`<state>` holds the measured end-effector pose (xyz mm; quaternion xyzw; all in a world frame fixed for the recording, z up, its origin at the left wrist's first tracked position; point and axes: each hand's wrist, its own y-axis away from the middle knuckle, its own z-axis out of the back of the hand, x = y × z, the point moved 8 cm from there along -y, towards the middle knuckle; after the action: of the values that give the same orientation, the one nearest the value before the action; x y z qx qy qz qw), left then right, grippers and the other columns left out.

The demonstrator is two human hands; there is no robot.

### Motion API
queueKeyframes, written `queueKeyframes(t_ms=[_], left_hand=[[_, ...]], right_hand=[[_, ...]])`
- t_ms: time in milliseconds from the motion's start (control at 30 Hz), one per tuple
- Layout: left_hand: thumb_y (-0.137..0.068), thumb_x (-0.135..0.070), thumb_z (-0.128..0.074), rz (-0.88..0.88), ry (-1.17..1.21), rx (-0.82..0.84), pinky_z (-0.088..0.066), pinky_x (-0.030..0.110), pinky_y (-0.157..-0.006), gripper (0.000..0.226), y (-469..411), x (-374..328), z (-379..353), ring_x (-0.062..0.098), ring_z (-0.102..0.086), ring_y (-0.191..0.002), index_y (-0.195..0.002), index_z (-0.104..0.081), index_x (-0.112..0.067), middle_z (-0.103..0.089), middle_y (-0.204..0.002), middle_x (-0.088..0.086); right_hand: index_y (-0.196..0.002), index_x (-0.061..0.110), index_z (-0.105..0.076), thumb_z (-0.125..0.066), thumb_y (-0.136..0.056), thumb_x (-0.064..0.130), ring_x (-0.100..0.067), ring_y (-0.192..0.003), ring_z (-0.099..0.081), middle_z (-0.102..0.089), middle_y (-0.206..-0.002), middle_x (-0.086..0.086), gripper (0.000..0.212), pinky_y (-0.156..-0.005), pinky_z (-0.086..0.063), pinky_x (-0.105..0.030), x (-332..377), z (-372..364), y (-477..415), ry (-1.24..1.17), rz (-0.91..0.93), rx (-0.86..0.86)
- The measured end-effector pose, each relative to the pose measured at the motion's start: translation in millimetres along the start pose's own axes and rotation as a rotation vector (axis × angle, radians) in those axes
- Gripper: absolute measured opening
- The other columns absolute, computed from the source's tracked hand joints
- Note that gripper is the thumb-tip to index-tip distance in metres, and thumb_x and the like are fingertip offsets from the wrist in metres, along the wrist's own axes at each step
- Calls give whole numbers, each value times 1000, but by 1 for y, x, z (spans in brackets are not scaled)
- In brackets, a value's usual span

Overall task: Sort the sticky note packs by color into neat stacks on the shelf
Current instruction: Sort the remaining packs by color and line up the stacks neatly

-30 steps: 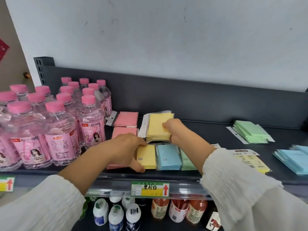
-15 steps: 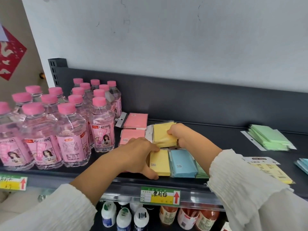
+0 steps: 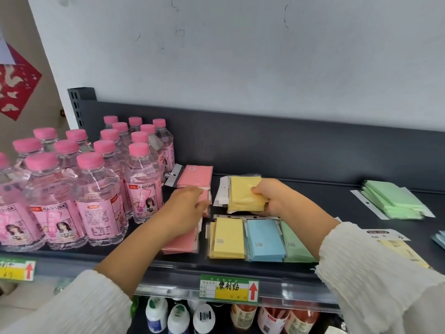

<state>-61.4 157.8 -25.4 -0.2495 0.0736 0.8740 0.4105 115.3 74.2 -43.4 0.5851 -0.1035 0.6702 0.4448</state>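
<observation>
The yellow stack (image 3: 244, 194) sits mid-shelf toward the back. The right hand (image 3: 273, 197) has its fingers (image 3: 257, 189) curled round the stack's right edge, though the underside of that grip is out of sight. The left hand (image 3: 186, 204) lies over the pink packs (image 3: 196, 175) just left of it, but it's blurred, so honestly can't tell if its fingers are gripping one or only resting on top. Its forearm (image 3: 144, 249) also covers a good part of the pink pile (image 3: 180, 242) nearer the front edge. In front of the yellow stack there's a flat row, side by side: a yellow pack (image 3: 227, 238), a blue pack (image 3: 263, 239), then a green pack (image 3: 295, 245) partly hidden by the right sleeve (image 3: 375, 273). Well off to the right are a slightly fanned green stack (image 3: 395, 200), a blue stack (image 3: 439, 239) cut off by the frame, and a pale yellow pack (image 3: 399, 248) half under that sleeve. The left of the shelf (image 3: 325, 201) is crowded with pink-capped peach soda bottles (image 3: 101, 196), just beside the pink packs. A green-and-yellow price tag (image 3: 228, 286) sits on the front rail, and below it only the tops of more bottles (image 3: 179, 317) show.
</observation>
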Motion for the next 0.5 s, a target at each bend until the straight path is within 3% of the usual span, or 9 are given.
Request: queueKeyframes(t_ms=[100,167,267,333,400,500], left_hand=[[-99,-36,-37,109,-111,68,-27,47,-112,42,-11,21,-14,32,-30,-136,-130,-46,-9,-36,-146,13],[-99,-39,-36,132,-142,102,-25,51,-112,40,-15,28,-20,37,-24,-138,-129,-47,-14,-34,-146,12],[-97,-38,-41,85,-160,107,-30,49,-109,24,-17,25,-20,39,-36,-127,-106,-53,-19,-47,-127,8],[-96,-36,-43,61,-173,94,-30,45,-108,24,-17,22,-19,34,-42,-120,-106,-55,-18,-50,-121,6],[-97,-35,-42,56,-181,91,-32,43,-106,25,-16,21,-18,32,-43,-117,-107,-56,-17,-50,-120,5],[-97,-38,-40,66,-190,107,-35,44,-103,25,-13,20,-17,33,-41,-120,-104,-54,-19,-49,-123,6]], right_hand=[[-108,7,-43,-51,-94,8,-34,-114,-53,-51,-125,-15,16,-97,-46,-50,-3,-4,-5,-107,-39,27],[-113,7,-44,-51,-93,8,-34,-116,-51,-50,-129,-18,21,-100,-44,-49,-2,-12,-4,-42,-18,43],[-125,3,-42,-47,-95,7,-33,-117,-50,-49,-128,-18,31,-102,-42,-42,0,-23,-4,39,22,35],[-121,6,-41,-41,-97,8,-25,-103,-47,-49,-107,-12,25,-90,-41,-31,0,-23,-6,90,11,14],[-128,3,-40,-39,-98,9,-22,-96,-41,-42,-100,-10,31,-81,-37,-29,2,-23,-4,143,18,4],[-134,3,-38,-45,-96,11,-25,-101,-45,-43,-110,-13,39,-94,-44,-33,7,-23,0,229,34,7]])
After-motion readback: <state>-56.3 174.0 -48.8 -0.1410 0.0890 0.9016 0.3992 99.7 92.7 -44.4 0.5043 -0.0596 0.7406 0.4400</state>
